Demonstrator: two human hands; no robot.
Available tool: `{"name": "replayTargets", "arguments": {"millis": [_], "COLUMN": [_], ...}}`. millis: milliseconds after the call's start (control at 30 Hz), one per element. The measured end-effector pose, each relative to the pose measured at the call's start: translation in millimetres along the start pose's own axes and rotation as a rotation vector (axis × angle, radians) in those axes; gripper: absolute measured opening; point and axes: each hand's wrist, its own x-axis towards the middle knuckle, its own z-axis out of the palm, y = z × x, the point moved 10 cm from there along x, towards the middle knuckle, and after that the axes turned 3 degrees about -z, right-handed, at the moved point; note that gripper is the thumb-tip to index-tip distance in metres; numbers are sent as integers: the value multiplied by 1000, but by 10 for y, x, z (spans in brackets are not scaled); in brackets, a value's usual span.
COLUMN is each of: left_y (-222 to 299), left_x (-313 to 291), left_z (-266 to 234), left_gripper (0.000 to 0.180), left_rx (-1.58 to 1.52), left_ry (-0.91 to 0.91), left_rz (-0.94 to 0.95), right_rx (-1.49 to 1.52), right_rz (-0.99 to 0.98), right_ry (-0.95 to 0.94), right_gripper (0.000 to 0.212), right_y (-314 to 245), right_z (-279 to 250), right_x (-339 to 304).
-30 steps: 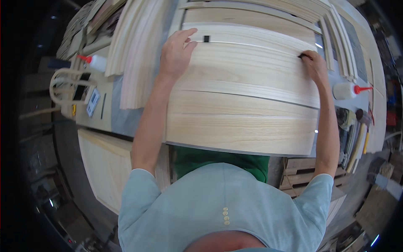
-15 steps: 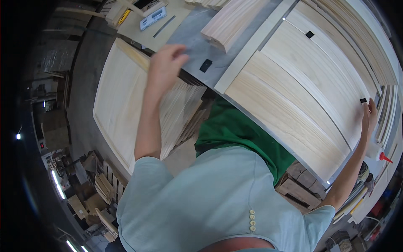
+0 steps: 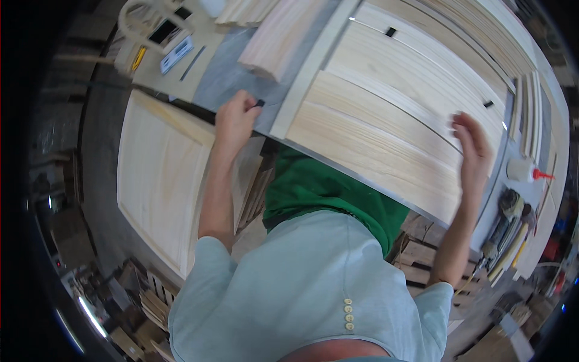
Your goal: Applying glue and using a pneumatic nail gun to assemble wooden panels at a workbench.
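Note:
My left hand pinches a small black piece between thumb and fingertips, low over the grey worktop. My right hand, a little smeared by motion, is over the right part of a pale wooden panel made of several boards. Its fingers are loosely bent and apart, with nothing visible in them. Two similar black pieces sit along a thin gap between the boards: one black piece toward the far left and another black piece just beyond my right hand.
A stack of wooden strips lies on the worktop behind my left hand. Finished-looking panels are stacked at my left. A glue bottle with a red tip and brushes lie at the right. A yellow cutter is at the far left.
My left hand has come down and taken hold of the black piece from the worktop. My right hand has left the black piece at the panel's right side and moved inward. The view has shifted.

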Motion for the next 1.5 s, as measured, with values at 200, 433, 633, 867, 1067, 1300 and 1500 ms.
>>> {"name": "replayTargets", "arguments": {"millis": [200, 433, 633, 867, 1067, 1300, 1500], "left_y": [603, 1512, 1753, 1635, 1655, 1951, 2176], "left_x": [-405, -774, -799, -802, -878, -870, -908], "left_z": [204, 878, 1058, 1134, 1169, 973, 901], "left_gripper": [19, 21, 24, 23, 21, 29, 37], "left_rx": [-736, -1027, -893, -1042, -1150, -784, -573], "left_ry": [-227, -572, -572, -596, -679, -532, -493], "left_rz": [-90, 63, 213, 104, 56, 395, 574], "right_rx": [479, 653, 698, 697, 716, 627, 566], "right_rz": [203, 362, 432, 433, 411, 456, 491], "right_ry": [-370, -357, -258, -242, -287, -194, -126], "right_gripper": [25, 20, 19, 20, 16, 11, 18], "right_y": [-323, -110, 40, 53, 46, 192, 207], "right_z": [1418, 1449, 1166, 1165, 1301, 1121, 1058], "right_x": [-616, -829, -905, -901, -909, -915, -891]}}
